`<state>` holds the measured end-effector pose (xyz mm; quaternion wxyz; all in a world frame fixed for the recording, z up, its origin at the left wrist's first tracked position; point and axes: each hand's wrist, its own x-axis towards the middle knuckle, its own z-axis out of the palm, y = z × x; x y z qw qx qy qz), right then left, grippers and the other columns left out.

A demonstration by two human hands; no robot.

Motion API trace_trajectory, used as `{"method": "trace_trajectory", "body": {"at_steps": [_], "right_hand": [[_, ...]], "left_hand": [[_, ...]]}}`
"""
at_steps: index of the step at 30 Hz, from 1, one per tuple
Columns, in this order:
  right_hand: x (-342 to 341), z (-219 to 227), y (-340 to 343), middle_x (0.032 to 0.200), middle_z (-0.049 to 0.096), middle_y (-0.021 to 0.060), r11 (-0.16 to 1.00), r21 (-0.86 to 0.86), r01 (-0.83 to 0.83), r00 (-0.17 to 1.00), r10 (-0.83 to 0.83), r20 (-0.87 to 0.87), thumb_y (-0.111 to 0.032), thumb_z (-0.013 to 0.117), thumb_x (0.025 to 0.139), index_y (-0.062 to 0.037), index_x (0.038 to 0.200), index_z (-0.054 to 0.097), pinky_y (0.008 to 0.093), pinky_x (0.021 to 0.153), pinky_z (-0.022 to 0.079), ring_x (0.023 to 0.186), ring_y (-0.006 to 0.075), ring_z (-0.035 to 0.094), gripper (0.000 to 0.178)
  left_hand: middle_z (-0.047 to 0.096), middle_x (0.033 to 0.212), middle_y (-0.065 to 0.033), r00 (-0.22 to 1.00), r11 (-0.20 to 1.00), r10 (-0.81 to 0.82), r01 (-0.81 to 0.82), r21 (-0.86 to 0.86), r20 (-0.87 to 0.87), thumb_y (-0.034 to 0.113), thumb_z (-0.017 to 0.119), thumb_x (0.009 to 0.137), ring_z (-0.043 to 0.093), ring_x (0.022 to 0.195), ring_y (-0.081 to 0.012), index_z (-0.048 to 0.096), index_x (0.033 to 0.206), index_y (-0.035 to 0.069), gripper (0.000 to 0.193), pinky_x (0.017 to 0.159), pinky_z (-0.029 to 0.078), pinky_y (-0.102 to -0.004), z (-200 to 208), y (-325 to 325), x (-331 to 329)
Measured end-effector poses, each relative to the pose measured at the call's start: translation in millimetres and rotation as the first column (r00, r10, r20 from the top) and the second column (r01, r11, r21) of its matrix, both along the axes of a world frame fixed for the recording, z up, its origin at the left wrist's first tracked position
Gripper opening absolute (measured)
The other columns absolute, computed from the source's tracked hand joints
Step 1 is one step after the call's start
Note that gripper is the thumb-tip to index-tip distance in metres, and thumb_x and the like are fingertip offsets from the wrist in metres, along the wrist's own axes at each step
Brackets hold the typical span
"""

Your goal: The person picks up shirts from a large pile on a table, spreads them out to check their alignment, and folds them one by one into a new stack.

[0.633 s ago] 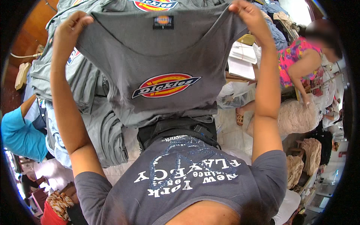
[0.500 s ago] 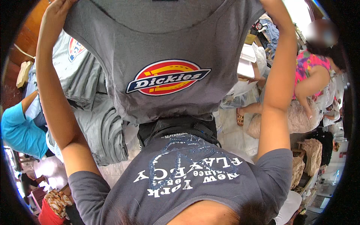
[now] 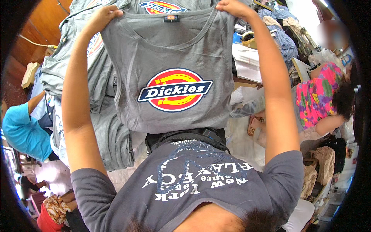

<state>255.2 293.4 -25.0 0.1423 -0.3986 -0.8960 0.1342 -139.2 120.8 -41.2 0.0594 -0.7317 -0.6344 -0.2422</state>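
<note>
A grey sleeveless shirt (image 3: 174, 58) with a red, yellow and blue oval print hangs spread out in front of me, its scooped neckline and dark neck label at the top. My left hand (image 3: 103, 18) pinches it at the left shoulder strap. At the other strap, my right hand (image 3: 234, 7) grips the cloth between thumb and fingers. The hem reaches down near my waist, by a black belt bag (image 3: 185, 138). Behind it lies another grey shirt with the same print (image 3: 164, 7), partly covered.
Grey shirts are piled (image 3: 79, 73) at the left, with a folded stack (image 3: 112, 135) below. White papers (image 3: 247, 62) and blue cloth (image 3: 284, 38) lie at the right. A person in blue (image 3: 25, 131) and one in bright pink (image 3: 319, 96) are nearby.
Both hands have come lower and nearer each other, bringing the shirt's neckline and label into view. The shirt hangs flatter. The person at the right has bent forward.
</note>
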Motion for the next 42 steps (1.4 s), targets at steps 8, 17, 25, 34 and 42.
{"method": "trace_trajectory", "body": {"at_steps": [8, 17, 25, 34, 42], "right_hand": [[-46.6, -119.4, 59.8, 0.087, 0.063, 0.0113, 0.999, 0.043, -0.016, 0.975, 0.006, 0.221, -0.03, 0.056, 0.078, -0.0088, 0.091, 0.063, 0.0359, 0.071, 0.044, 0.083, 0.0264, 0.059, 0.026], [-77.6, -209.8, 42.3, 0.091, 0.06, 0.009, 0.891, 0.396, 0.221, 0.937, -0.307, 0.167, -0.029, 0.045, 0.084, -0.011, 0.089, 0.056, 0.0478, 0.074, 0.038, 0.092, 0.0271, 0.054, 0.022], [-75.6, -235.9, 38.4, 0.081, 0.059, 0.0058, 0.763, 0.612, 0.21, 0.97, -0.243, -0.029, -0.027, 0.049, 0.081, -0.0102, 0.081, 0.056, 0.0424, 0.065, 0.039, 0.083, 0.0256, 0.054, 0.018], [-74.2, -205.9, 43.7, 0.082, 0.061, 0.0115, 0.905, 0.231, 0.356, 0.934, -0.342, -0.102, -0.024, 0.048, 0.081, -0.0088, 0.081, 0.058, 0.044, 0.069, 0.041, 0.082, 0.0302, 0.057, 0.018], [-65.8, -210.1, 31.8, 0.08, 0.061, 0.0171, 0.957, -0.035, 0.289, 0.908, -0.285, -0.305, -0.041, 0.056, 0.075, -0.0059, 0.086, 0.062, 0.0418, 0.074, 0.041, 0.081, 0.0349, 0.056, 0.037]], "left_hand": [[0.055, 0.068, -0.0116, 0.995, 0.995, 0.016, -0.007, -0.098, 0.096, 0.031, 0.054, 0.082, 0.051, 0.064, -0.0198, 0.056, 0.085, 0.002, 0.029, 0.061, 0.041, -0.0305, -94.8, 48.4, 1.6], [0.06, 0.081, -0.0115, 0.965, 0.978, 0.205, -0.209, -0.007, -0.166, 0.031, 0.046, 0.083, 0.057, 0.079, -0.0292, 0.053, 0.087, 0.008, 0.024, 0.063, 0.041, -0.044, -178.8, 78.5, -4.5], [0.053, 0.087, -0.0061, 0.93, 0.933, 0.282, -0.209, 0.294, -0.235, 0.017, 0.056, 0.075, 0.051, 0.084, -0.0246, 0.054, 0.091, 0.012, 0.018, 0.07, 0.039, -0.0384, -180.9, 70.1, 47.7], [0.027, 0.137, -0.006, 0.957, 0.951, -0.291, 0.288, -0.109, -0.016, 0.058, 0.043, 0.073, 0.023, 0.126, -0.0285, 0.034, 0.129, 0.017, 0.07, 0.097, 0.022, -0.0531, -221.2, 10.3, 247.9], [0.025, 0.138, -0.0055, 0.949, 0.932, -0.315, 0.312, -0.186, 0.013, 0.062, 0.041, 0.072, 0.019, 0.127, -0.0307, 0.032, 0.131, 0.019, 0.074, 0.098, 0.019, -0.0549, -215.7, 10.4, 245.2]]}}
